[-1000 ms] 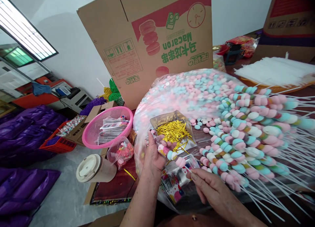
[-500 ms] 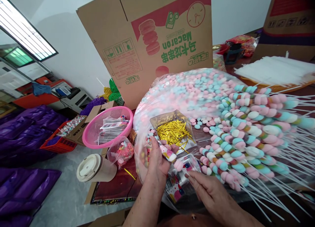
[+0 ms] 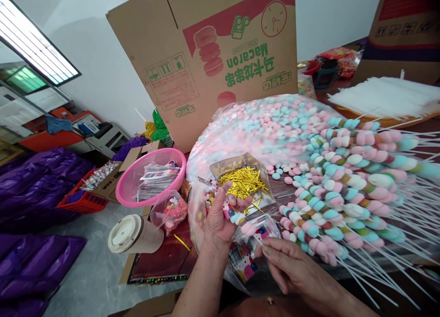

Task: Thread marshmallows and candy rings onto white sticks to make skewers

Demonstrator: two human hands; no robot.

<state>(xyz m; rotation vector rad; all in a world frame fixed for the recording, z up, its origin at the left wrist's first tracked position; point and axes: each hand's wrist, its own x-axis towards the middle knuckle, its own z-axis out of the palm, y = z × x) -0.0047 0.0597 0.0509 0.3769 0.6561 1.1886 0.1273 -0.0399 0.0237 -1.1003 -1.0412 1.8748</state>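
Note:
My left hand point(image 3: 220, 223) is closed around a printed plastic wrapper point(image 3: 228, 210). A marshmallow skewer is partly inside it, its pale blue and pink marshmallows point(image 3: 248, 228) sticking out at the lower right. The clear end of the wrapper point(image 3: 206, 181) shows above my left thumb. My right hand point(image 3: 288, 259) pinches the skewer's stick below the pink marshmallow. Under both hands lies a stack of printed wrappers point(image 3: 244, 262). Just behind them, gold twist ties point(image 3: 245, 182) fill an opened packet.
Finished-looking skewers point(image 3: 343, 188) are piled on the right, sticks outward. A big bag of loose marshmallows point(image 3: 261, 129) stands behind, before a cardboard box point(image 3: 154, 46). To the left are a pink basket point(image 3: 125, 188), a candy bag point(image 3: 172, 211) and a lidded cup point(image 3: 147, 237). White sticks point(image 3: 385, 97) lie at back right.
My left hand has turned slightly, its thumb shifting right, and the wrapper's clear end now shows above it. My right fingers have moved slightly right and up, closing tighter by the stick.

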